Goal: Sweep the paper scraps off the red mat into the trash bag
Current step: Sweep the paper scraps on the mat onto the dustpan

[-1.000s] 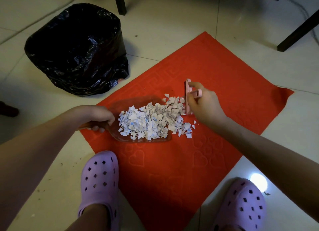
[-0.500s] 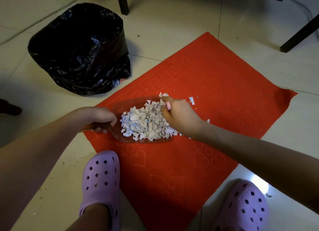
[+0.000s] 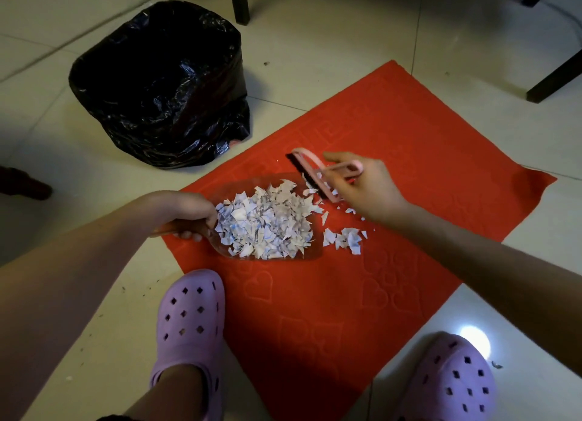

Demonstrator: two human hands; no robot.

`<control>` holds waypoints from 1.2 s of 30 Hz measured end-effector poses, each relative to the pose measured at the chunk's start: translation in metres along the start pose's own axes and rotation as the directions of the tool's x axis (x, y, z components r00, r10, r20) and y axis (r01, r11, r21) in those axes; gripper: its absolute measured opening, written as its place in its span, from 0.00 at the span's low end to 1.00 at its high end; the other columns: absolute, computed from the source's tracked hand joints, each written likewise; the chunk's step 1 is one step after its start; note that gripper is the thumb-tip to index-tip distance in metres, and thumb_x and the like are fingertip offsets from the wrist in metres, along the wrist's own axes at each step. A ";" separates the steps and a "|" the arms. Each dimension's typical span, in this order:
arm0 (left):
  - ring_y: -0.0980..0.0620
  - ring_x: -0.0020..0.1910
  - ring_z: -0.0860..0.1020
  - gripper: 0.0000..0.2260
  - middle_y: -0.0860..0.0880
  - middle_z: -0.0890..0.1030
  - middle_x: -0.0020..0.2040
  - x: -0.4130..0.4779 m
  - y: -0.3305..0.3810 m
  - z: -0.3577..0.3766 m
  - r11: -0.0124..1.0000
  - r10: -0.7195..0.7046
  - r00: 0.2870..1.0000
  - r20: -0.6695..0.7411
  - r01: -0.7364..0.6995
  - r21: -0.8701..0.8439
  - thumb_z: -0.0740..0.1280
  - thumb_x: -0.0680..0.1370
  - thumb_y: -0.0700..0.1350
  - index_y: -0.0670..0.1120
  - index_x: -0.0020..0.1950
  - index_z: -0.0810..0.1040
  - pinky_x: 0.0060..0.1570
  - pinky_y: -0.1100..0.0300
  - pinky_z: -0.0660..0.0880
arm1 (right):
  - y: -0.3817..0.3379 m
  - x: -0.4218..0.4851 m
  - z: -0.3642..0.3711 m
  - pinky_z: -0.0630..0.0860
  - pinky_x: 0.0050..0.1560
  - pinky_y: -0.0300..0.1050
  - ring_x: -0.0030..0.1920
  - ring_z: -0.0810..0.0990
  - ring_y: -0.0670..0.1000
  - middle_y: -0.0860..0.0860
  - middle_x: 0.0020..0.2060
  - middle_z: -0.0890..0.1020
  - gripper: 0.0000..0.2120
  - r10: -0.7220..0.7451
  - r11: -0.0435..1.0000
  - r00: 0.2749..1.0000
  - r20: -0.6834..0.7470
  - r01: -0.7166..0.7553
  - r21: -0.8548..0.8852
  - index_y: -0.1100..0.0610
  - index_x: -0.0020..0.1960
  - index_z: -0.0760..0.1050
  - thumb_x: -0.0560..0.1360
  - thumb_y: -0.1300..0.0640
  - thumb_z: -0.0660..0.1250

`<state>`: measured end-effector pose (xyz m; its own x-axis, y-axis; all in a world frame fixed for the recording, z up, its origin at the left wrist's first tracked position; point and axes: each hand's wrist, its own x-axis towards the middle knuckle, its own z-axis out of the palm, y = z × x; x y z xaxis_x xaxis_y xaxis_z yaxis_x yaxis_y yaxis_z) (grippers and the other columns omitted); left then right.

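Most paper scraps (image 3: pixel 264 225) lay heaped in a clear dustpan (image 3: pixel 316 247) on the red mat (image 3: pixel 409 143), its handle gripped by the left hand (image 3: pixel 185 209); a few loose scraps (image 3: pixel 346 239) lay just beside its mouth. The right hand (image 3: pixel 368 187) gripped a pink brush (image 3: pixel 310 172). The black trash bag (image 3: pixel 157 84) stood open beside the mat.

Dim, warm indoor light. Hard glare spot on floor (image 3: pixel 474 343) at 5 o'clock. Trash bag (image 3: pixel 157 84) interior crushed to black. Shadow over red mat (image 3: pixel 315 342) at 6 o'clock. Wide-angle bending at edges.
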<state>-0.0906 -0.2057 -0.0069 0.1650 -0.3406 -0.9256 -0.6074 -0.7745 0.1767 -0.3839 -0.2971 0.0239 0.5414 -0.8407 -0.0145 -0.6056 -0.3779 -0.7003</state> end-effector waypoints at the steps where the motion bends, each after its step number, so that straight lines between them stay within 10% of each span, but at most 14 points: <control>1: 0.51 0.21 0.66 0.08 0.44 0.77 0.26 0.000 -0.002 -0.001 1.000 -0.013 1.000 -0.001 0.013 -0.005 0.60 0.76 0.41 0.37 0.45 0.75 0.26 0.63 0.61 | 0.005 0.005 -0.008 0.79 0.35 0.53 0.36 0.83 0.54 0.50 0.45 0.85 0.14 0.009 1.000 1.000 0.010 -0.009 0.020 0.55 0.62 0.77 0.77 0.57 0.64; 9: 0.52 0.18 0.67 0.10 0.45 0.76 0.25 -0.008 -0.014 -0.010 0.998 -0.055 0.998 -0.024 0.056 0.034 0.58 0.77 0.40 0.38 0.40 0.76 0.24 0.65 0.61 | 0.013 0.051 -0.024 0.76 0.50 0.48 0.57 0.79 0.50 0.45 0.60 0.80 0.15 -0.091 0.961 0.988 0.126 0.121 -0.251 0.47 0.64 0.76 0.78 0.52 0.64; 16: 0.53 0.17 0.66 0.10 0.46 0.75 0.24 -0.009 -0.016 -0.014 0.997 -0.069 0.997 -0.032 0.070 0.025 0.58 0.77 0.42 0.38 0.42 0.75 0.23 0.67 0.61 | 0.013 0.059 -0.004 0.71 0.34 0.40 0.35 0.75 0.46 0.48 0.49 0.83 0.12 0.029 0.870 0.924 0.382 0.165 -0.465 0.43 0.61 0.77 0.78 0.51 0.63; 21: 0.53 0.17 0.65 0.09 0.46 0.75 0.24 -0.008 -0.018 -0.012 0.997 -0.070 0.997 -0.031 0.070 0.017 0.58 0.76 0.42 0.38 0.42 0.76 0.23 0.67 0.61 | 0.007 0.030 -0.021 0.66 0.34 0.37 0.38 0.74 0.42 0.45 0.53 0.83 0.13 -0.008 0.870 0.842 0.540 0.272 -0.412 0.46 0.61 0.77 0.78 0.54 0.64; 25: 0.53 0.18 0.66 0.10 0.46 0.75 0.25 -0.008 -0.017 -0.013 0.997 -0.071 0.997 -0.023 0.072 0.030 0.58 0.76 0.42 0.38 0.43 0.75 0.24 0.66 0.62 | -0.003 0.038 -0.038 0.63 0.32 0.36 0.34 0.71 0.36 0.45 0.52 0.83 0.13 -0.041 0.899 0.890 0.454 0.231 -0.372 0.47 0.61 0.78 0.77 0.55 0.65; 30: 0.53 0.17 0.66 0.10 0.46 0.75 0.24 -0.009 -0.016 -0.011 0.996 -0.087 0.996 -0.006 0.087 0.016 0.58 0.77 0.42 0.37 0.44 0.75 0.23 0.66 0.62 | -0.007 0.081 -0.021 0.74 0.50 0.46 0.57 0.78 0.52 0.46 0.59 0.81 0.14 -0.071 0.899 0.939 0.336 0.206 -0.387 0.44 0.61 0.77 0.77 0.54 0.65; 36: 0.52 0.18 0.66 0.09 0.46 0.75 0.25 -0.010 -0.015 -0.009 0.995 -0.103 0.995 -0.017 0.103 0.007 0.59 0.77 0.42 0.38 0.43 0.75 0.24 0.66 0.62 | -0.015 0.106 0.008 0.72 0.50 0.46 0.58 0.77 0.54 0.48 0.59 0.80 0.13 -0.045 0.843 0.879 0.475 0.288 -0.454 0.45 0.61 0.77 0.77 0.55 0.64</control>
<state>-0.0758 -0.1956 0.0028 0.2398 -0.2676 -0.9332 -0.5929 -0.8015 0.0775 -0.3129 -0.3772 0.0270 0.7799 -0.5378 -0.3202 -0.6193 -0.7371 -0.2703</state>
